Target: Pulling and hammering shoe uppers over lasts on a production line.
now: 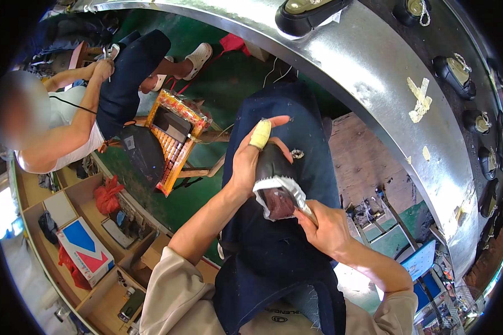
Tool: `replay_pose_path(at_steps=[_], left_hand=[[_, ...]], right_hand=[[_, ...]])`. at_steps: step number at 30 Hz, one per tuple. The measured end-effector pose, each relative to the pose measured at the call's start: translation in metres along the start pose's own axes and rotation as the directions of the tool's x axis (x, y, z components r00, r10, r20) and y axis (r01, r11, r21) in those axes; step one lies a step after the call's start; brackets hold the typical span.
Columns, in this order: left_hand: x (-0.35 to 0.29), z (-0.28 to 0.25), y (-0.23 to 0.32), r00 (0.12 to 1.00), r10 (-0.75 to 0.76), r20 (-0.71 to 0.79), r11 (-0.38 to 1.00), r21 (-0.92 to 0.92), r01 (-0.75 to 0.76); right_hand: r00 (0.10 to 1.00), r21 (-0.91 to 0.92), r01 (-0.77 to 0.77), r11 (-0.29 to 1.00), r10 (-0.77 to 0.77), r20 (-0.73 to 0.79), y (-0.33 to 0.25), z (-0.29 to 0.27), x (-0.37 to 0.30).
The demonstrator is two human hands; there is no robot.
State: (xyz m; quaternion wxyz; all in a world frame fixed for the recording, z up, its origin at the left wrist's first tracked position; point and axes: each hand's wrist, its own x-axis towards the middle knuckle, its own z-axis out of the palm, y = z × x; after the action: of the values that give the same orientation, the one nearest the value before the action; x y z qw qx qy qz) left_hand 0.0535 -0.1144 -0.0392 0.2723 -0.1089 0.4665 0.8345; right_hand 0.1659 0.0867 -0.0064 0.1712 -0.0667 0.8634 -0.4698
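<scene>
Above my lap, a black shoe upper on a last [273, 162] is held in my left hand [247, 164], the fingers wrapped round its far end. Yellow tape or a finger cover [260, 134] covers one digit of that hand. A ragged white edge rims the near end of the upper, framing a reddish-brown surface. My right hand [328, 228] is closed on a small pale-handled tool [312, 212] against the right side of this rim. The tool's working end cannot be made out.
A curved metal bench [369, 61] bears several black shoes [454, 75]. At left, another person [67, 125] sits working beside a beaded stool [170, 139] with a phone on it. Wooden compartments [89, 190] hold a box and red bags. A dark apron [285, 106] covers my lap.
</scene>
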Motion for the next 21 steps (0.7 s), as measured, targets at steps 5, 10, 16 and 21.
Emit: replay_pose_path(at_steps=[5,10,16,21], left_hand=[[-0.065,0.028,0.010,0.985,0.154,0.079,0.964,0.207,-0.167],[-0.090,0.036,-0.003,0.826,0.426,0.369,0.668,0.488,-0.563],[-0.065,0.033,0.004,0.935,0.281,0.217,0.808,0.473,-0.352],[-0.010,-0.006,-0.011,0.931,0.345,-0.117,0.830,0.501,-0.245]], right_hand=[[0.932,-0.054,0.362,0.931,-0.362,0.012,0.019,-0.005,-0.037],[0.840,-0.036,0.540,0.841,-0.536,0.083,0.040,-0.019,-0.053],[0.957,0.033,0.282,0.959,-0.284,0.055,0.017,-0.017,-0.048],[0.990,-0.020,-0.060,0.998,0.057,-0.129,-0.026,0.009,0.019]])
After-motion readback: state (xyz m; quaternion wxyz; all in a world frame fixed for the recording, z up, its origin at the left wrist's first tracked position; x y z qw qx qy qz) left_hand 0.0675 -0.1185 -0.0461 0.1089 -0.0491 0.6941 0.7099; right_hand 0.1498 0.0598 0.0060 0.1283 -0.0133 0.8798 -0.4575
